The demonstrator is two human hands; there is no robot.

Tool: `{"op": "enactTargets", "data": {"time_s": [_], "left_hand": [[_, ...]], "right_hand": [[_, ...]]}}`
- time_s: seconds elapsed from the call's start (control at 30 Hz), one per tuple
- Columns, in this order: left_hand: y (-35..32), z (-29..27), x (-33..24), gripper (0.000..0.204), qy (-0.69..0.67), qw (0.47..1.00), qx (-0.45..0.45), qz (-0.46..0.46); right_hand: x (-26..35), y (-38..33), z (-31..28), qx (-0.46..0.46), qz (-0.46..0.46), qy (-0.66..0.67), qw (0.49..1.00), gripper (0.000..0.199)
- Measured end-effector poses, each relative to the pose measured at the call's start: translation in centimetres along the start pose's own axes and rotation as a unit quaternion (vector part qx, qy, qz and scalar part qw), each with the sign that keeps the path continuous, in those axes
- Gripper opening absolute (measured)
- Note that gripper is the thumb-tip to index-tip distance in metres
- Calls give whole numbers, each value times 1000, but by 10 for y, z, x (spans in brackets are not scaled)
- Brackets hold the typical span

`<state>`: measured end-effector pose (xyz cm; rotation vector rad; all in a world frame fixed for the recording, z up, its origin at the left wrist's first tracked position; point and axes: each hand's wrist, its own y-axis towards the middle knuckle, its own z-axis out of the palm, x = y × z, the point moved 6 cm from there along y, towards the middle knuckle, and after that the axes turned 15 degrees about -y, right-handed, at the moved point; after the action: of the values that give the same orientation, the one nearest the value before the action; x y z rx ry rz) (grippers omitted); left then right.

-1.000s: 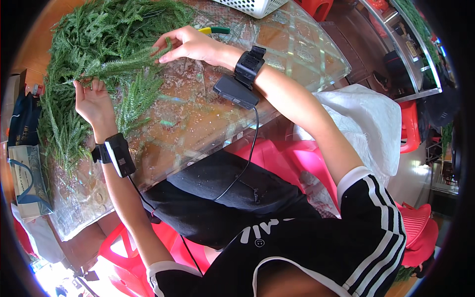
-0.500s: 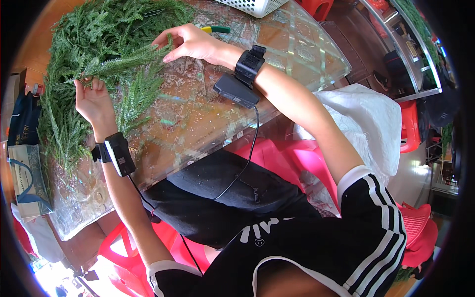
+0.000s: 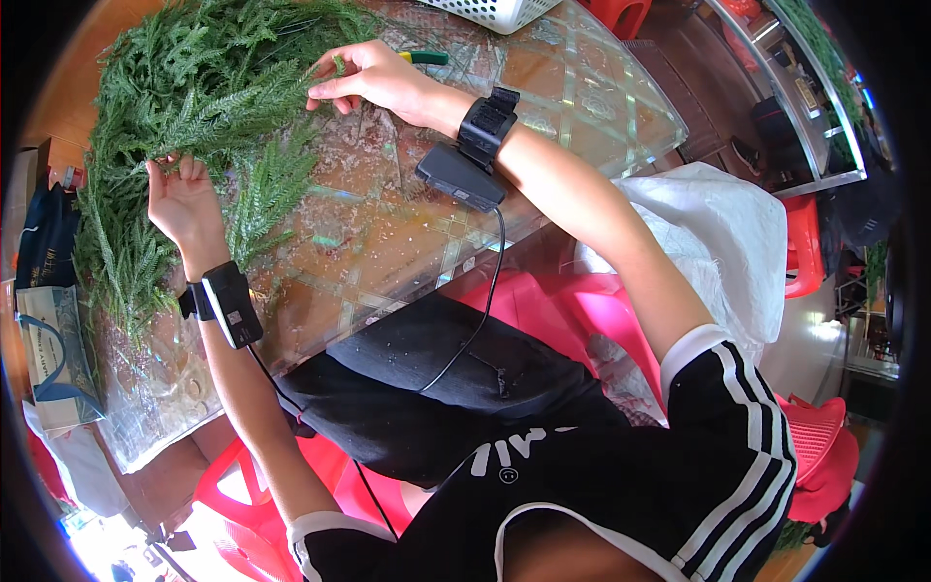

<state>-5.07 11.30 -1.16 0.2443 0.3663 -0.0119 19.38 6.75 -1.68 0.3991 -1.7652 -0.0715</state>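
A large heap of green artificial pine sprigs (image 3: 184,73) covers the far left of the table. My left hand (image 3: 186,206) is at the heap's near edge, its fingertips closed on the stem end of a pine branch (image 3: 228,121). That branch slants up and right across the heap. At its other end, my right hand (image 3: 373,80) pinches the needled tip between thumb and fingers. Loose sprigs (image 3: 267,189) lie on the table just right of my left hand. Both wrists wear black strapped devices with cables.
The table (image 3: 388,257) has a clear cover strewn with green and pale scraps. Pliers with green-and-yellow handles (image 3: 427,58) lie beyond my right hand. A white perforated basket (image 3: 504,12) stands at the far edge. Pink chairs (image 3: 543,310), a white sack (image 3: 708,242) and a paper bag (image 3: 53,354) surround the table.
My right hand has shifted slightly up, its fingers closing more around the branch tip. The branch has tilted and spread a little. My left hand stays nearly in place.
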Motion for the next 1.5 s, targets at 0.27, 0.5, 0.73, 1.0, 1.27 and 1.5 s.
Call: {"op": "enactTargets", "data": {"time_s": [0.27,0.5,0.73,1.0,1.27,1.5], "left_hand": [[0,-1,-1,21,-4,1000,-14,9],[0,-4,-1,21,-8,1000,-24,9],[0,-4,0,21,-20,999,-31,1],[-2,-4,0,21,-18,999,-46,6],[-3,-4,1,21,-17,998,-54,6],[-1,-7,1,19,-2,998,-58,4]], "right_hand": [[0,0,0,0,6,-12,1000,21],[2,-1,0,-17,-21,-36,999,23],[-4,2,-2,-28,-19,-33,999,23],[-1,0,-3,-20,-19,21,999,19],[-2,0,-3,-20,-14,21,999,20],[-4,1,-4,-25,-12,14,1000,24]]}}
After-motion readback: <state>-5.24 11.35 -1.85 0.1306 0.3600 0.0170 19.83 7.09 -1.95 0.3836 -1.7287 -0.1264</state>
